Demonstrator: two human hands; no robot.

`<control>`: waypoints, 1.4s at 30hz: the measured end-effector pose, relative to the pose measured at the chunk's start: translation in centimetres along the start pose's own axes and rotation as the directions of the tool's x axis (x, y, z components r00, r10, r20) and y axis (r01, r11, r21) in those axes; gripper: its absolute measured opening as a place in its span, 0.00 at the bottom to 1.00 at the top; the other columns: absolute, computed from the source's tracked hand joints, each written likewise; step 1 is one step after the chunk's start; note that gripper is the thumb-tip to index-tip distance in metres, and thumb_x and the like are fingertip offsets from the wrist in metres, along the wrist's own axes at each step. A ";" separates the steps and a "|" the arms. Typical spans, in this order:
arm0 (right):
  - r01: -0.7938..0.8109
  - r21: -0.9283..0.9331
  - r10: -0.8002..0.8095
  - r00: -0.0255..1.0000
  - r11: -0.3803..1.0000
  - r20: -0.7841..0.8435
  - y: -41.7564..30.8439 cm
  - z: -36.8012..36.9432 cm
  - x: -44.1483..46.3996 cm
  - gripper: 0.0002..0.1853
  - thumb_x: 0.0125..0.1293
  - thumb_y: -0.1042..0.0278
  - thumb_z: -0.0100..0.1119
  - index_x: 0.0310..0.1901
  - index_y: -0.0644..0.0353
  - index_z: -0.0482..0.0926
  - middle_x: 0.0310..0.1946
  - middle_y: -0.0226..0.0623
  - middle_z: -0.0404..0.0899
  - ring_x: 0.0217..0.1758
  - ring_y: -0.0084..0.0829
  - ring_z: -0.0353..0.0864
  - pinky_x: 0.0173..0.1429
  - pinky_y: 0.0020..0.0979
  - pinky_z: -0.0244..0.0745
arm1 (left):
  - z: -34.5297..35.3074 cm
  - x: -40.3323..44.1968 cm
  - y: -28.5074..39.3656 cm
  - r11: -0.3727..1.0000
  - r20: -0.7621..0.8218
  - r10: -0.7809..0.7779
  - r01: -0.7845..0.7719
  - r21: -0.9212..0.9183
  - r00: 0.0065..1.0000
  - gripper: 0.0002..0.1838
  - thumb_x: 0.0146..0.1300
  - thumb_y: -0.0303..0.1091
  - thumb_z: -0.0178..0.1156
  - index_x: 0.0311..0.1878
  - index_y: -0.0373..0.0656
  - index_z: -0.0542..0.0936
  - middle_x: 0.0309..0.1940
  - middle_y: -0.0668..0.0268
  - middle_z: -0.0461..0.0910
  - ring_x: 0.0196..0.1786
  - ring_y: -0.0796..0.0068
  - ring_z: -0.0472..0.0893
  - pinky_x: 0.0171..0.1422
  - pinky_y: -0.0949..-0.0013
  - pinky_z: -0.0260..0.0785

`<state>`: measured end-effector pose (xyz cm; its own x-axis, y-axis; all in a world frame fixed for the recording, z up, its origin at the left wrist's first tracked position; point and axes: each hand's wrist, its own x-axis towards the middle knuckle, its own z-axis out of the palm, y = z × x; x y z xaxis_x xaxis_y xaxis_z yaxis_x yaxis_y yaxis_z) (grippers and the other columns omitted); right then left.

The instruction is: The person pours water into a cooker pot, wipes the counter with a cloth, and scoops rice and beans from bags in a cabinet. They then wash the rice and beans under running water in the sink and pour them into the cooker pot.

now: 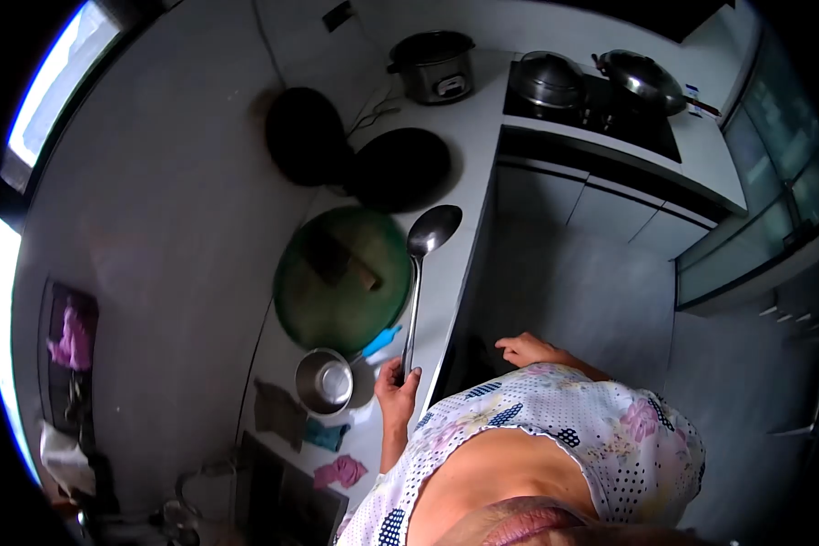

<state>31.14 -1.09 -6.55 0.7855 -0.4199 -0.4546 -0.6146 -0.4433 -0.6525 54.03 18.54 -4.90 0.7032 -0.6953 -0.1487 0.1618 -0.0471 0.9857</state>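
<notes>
My left hand (397,385) is closed round the lower handle of a long metal ladle (434,230), its bowl pointing away from me over the counter edge. My right hand (524,350) hangs in front of my body, with fingers loosely apart and nothing in them. Beside the ladle lies a round green cutting board (323,300), with a cleaver (329,257) resting on it. Just left of my left hand stands a small metal saucepan (324,382) with a blue handle (381,342) that points toward the ladle.
Two dark round pans or lids (400,169) are behind the board. A slow cooker (432,68) stands in the corner. Lidded pots (548,80) sit on the black stove (601,118). A pink cloth (340,471) lies near the sink (287,491).
</notes>
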 end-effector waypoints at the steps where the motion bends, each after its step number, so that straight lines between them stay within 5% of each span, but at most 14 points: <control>1: 0.020 0.028 -0.018 0.999 0.999 -0.044 0.6 -0.3 0.4 0.18 0.59 0.72 0.50 0.52 0.63 0.73 0.28 0.41 0.81 0.31 0.35 0.81 0.38 0.31 0.74 | 0.2 1.8 0.6 1.000 0.041 -0.011 0.011 0.002 0.999 0.15 0.52 0.21 0.64 0.43 0.35 0.73 0.28 0.73 0.72 0.29 0.87 0.69 0.34 0.81 0.62; 4: 0.055 0.135 -0.033 0.987 0.989 -0.158 -0.2 -2.8 1.2 0.15 0.59 0.71 0.51 0.48 0.65 0.75 0.29 0.49 0.80 0.31 0.34 0.81 0.36 0.34 0.74 | 0.8 7.1 3.8 0.999 0.147 0.037 -0.035 -0.015 0.988 0.15 0.53 0.24 0.64 0.43 0.35 0.72 0.27 0.74 0.72 0.28 0.87 0.68 0.31 0.82 0.60; 9: -0.305 0.272 0.330 0.943 0.913 -0.050 1.2 -4.2 7.4 0.17 0.58 0.71 0.56 0.50 0.61 0.74 0.26 0.37 0.80 0.24 0.27 0.75 0.35 0.31 0.71 | 1.5 19.3 8.1 0.979 0.252 0.151 -0.110 -0.170 0.956 0.14 0.54 0.24 0.62 0.44 0.36 0.72 0.25 0.74 0.71 0.23 0.87 0.67 0.26 0.81 0.58; 10: -0.002 -0.082 -0.014 0.982 0.997 -0.189 0.0 -4.9 7.9 0.17 0.59 0.70 0.55 0.50 0.61 0.73 0.26 0.37 0.80 0.24 0.28 0.76 0.35 0.30 0.72 | 1.6 22.4 9.8 0.981 0.291 0.137 -0.089 -0.172 0.947 0.14 0.55 0.24 0.61 0.45 0.37 0.71 0.25 0.74 0.70 0.22 0.87 0.66 0.23 0.81 0.58; 12: 0.014 0.074 -0.004 0.990 0.997 -0.141 -4.1 -6.5 6.2 0.16 0.60 0.70 0.54 0.51 0.61 0.73 0.27 0.38 0.80 0.27 0.28 0.78 0.35 0.30 0.72 | 2.3 23.8 14.4 0.976 0.313 0.164 -0.108 -0.188 0.935 0.14 0.56 0.26 0.60 0.45 0.36 0.70 0.25 0.73 0.70 0.22 0.87 0.66 0.22 0.81 0.57; 15: 0.028 -0.104 -0.062 0.940 0.994 -0.335 -2.4 -7.8 8.2 0.16 0.60 0.70 0.52 0.51 0.62 0.72 0.27 0.39 0.80 0.28 0.29 0.79 0.34 0.30 0.72 | 5.4 30.4 18.3 0.943 0.255 0.294 -0.236 -0.233 0.921 0.17 0.56 0.25 0.57 0.49 0.35 0.68 0.24 0.70 0.69 0.19 0.84 0.65 0.20 0.79 0.56; 18: -0.050 0.145 0.101 0.924 0.988 -0.368 -1.3 -11.3 10.1 0.14 0.59 0.70 0.52 0.47 0.63 0.74 0.24 0.40 0.79 0.27 0.29 0.78 0.34 0.30 0.72 | 12.2 40.7 21.9 0.943 0.263 0.320 -0.279 -0.183 0.910 0.22 0.54 0.24 0.55 0.53 0.31 0.66 0.25 0.67 0.69 0.18 0.80 0.65 0.19 0.77 0.56; 21: -0.138 0.092 0.160 0.939 0.986 -0.303 2.1 -12.0 10.1 0.15 0.59 0.63 0.55 0.44 0.64 0.76 0.28 0.47 0.79 0.28 0.37 0.79 0.35 0.33 0.72 | 18.2 48.3 22.5 0.944 0.179 0.254 -0.203 -0.260 0.951 0.20 0.53 0.23 0.53 0.51 0.29 0.67 0.21 0.67 0.68 0.17 0.79 0.64 0.19 0.75 0.55; 24: -0.579 0.724 0.670 0.709 0.376 0.219 7.0 -15.8 13.9 0.15 0.59 0.62 0.54 0.45 0.62 0.76 0.28 0.45 0.80 0.30 0.38 0.79 0.36 0.34 0.72 | 23.0 54.7 22.9 0.965 0.187 0.144 -0.096 -0.242 0.972 0.07 0.50 0.24 0.53 0.33 0.33 0.71 0.17 0.66 0.67 0.15 0.79 0.64 0.17 0.73 0.55; 27: -0.606 0.702 0.551 0.754 0.375 0.356 9.7 -18.6 15.9 0.16 0.60 0.61 0.53 0.45 0.62 0.75 0.30 0.43 0.80 0.34 0.39 0.80 0.38 0.36 0.72 | 26.6 60.0 20.4 0.962 0.188 0.041 0.013 -0.273 0.981 0.04 0.48 0.24 0.52 0.21 0.37 0.68 0.14 0.65 0.67 0.13 0.78 0.63 0.14 0.72 0.53; 30: -0.054 0.108 0.060 0.996 0.993 -0.061 9.0 -24.9 16.2 0.15 0.59 0.63 0.51 0.45 0.62 0.75 0.32 0.44 0.80 0.37 0.41 0.80 0.40 0.39 0.72 | 29.6 61.2 21.3 0.948 0.116 -0.065 0.097 -0.302 0.991 0.11 0.46 0.23 0.51 0.12 0.41 0.64 0.09 0.66 0.62 0.10 0.75 0.61 0.13 0.71 0.50; 33: -0.092 0.013 0.093 0.993 0.996 -0.071 10.1 -30.2 16.9 0.15 0.59 0.64 0.52 0.46 0.61 0.75 0.34 0.48 0.79 0.39 0.44 0.79 0.41 0.40 0.73 | 31.1 62.0 21.6 0.962 0.175 -0.151 0.185 -0.200 0.973 0.07 0.54 0.30 0.55 0.25 0.37 0.72 0.16 0.63 0.69 0.18 0.71 0.71 0.18 0.70 0.62; 39: 0.036 -0.225 -0.046 0.998 0.974 -0.039 12.4 -34.3 20.6 0.15 0.58 0.65 0.52 0.46 0.61 0.75 0.35 0.50 0.79 0.40 0.50 0.78 0.44 0.44 0.73 | 29.9 55.1 20.3 0.913 0.293 -0.218 0.300 -0.275 0.931 0.28 0.61 0.58 0.52 0.48 0.40 0.71 0.40 0.58 0.76 0.47 0.64 0.76 0.48 0.59 0.68; 42: 0.194 -0.258 -0.205 0.979 0.947 -0.016 12.4 -32.9 22.2 0.15 0.58 0.64 0.53 0.46 0.60 0.76 0.34 0.50 0.79 0.39 0.50 0.78 0.44 0.45 0.73 | 27.3 46.9 18.6 0.919 0.238 -0.139 0.215 -0.330 0.961 0.34 0.60 0.56 0.54 0.56 0.34 0.66 0.41 0.56 0.77 0.47 0.65 0.76 0.49 0.59 0.69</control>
<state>38.55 -42.00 -4.78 0.8934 -0.3328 -0.3016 -0.4482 -0.7051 -0.5495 71.07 -34.54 8.64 0.4889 -0.8322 -0.2615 0.5287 0.0442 0.8477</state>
